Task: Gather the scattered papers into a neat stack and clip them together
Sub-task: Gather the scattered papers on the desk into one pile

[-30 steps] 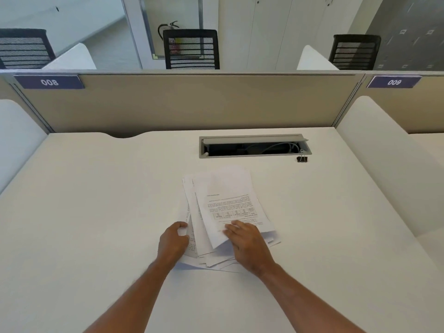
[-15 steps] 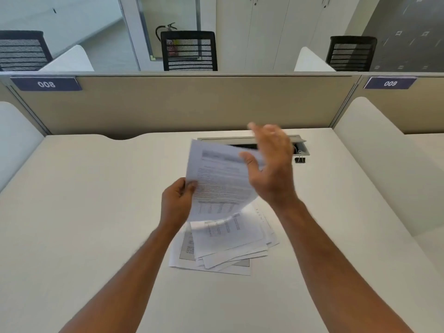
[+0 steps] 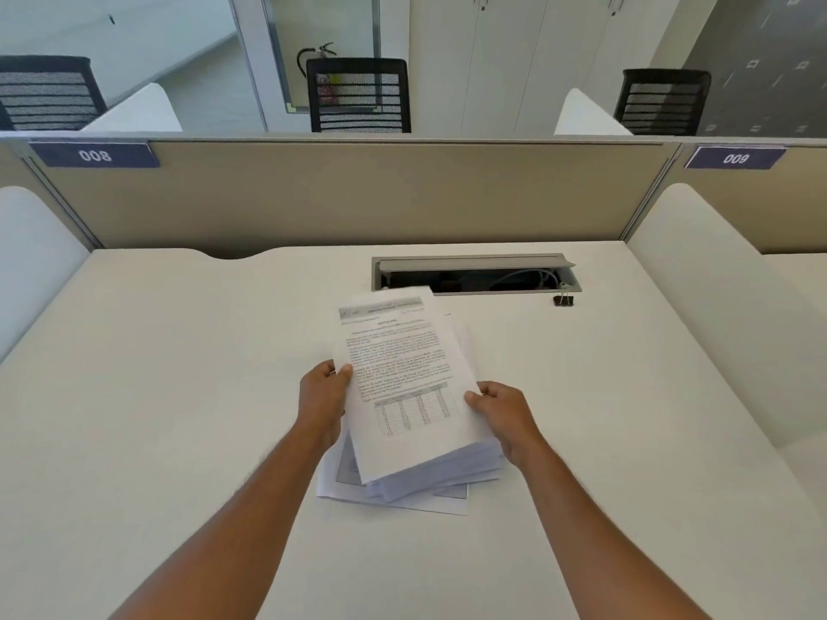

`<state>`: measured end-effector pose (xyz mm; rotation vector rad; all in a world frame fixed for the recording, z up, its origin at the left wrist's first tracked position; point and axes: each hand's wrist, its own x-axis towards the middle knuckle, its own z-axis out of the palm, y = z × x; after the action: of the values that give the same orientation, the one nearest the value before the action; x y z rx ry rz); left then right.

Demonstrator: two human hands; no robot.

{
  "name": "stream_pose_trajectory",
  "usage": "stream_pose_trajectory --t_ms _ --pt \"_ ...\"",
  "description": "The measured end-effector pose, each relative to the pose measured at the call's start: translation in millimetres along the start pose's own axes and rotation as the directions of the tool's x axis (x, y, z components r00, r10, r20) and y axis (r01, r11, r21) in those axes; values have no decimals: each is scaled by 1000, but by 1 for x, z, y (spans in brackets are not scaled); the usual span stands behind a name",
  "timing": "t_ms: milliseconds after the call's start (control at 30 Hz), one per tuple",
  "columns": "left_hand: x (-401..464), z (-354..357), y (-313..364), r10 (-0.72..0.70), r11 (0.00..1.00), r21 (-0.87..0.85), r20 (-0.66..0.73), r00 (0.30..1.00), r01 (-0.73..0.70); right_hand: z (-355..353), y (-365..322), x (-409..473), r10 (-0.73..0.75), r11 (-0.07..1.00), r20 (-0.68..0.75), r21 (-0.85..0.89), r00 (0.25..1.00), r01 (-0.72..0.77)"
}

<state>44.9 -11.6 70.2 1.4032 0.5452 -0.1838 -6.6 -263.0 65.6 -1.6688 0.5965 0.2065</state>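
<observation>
The papers are lying in the middle of the white counter, on the near side of the cable slot. We are holding them from both sides. Our left hand is making a grip on the left edge of the pile, with the thumb on the top sheet and the fingers tucked under. Our right hand is making a grip on the right edge, with the thumb on top in the same way. Both grips are closed on the paper.

The top sheet is showing lines of print and a small table near its bottom. The pile is not neat yet. Some sheets are sticking out at the near end and at the left, and they are fanning out a little.

The black binder clip is sitting by itself on the counter, just beside the right end of the cable slot, well apart from the papers and from our hands.
</observation>
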Motion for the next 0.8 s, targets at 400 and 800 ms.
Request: stream_pose_trajectory --t_ms 400,800 --pt "-7 -19 -48 1 654 751 -115 993 86 -5 22 31 -80 752 -199 -655 977 -72" --pt "-11 -14 -50 -59 791 606 -55 997 80 11 19 38 17 614 -204 -770 979 -172"
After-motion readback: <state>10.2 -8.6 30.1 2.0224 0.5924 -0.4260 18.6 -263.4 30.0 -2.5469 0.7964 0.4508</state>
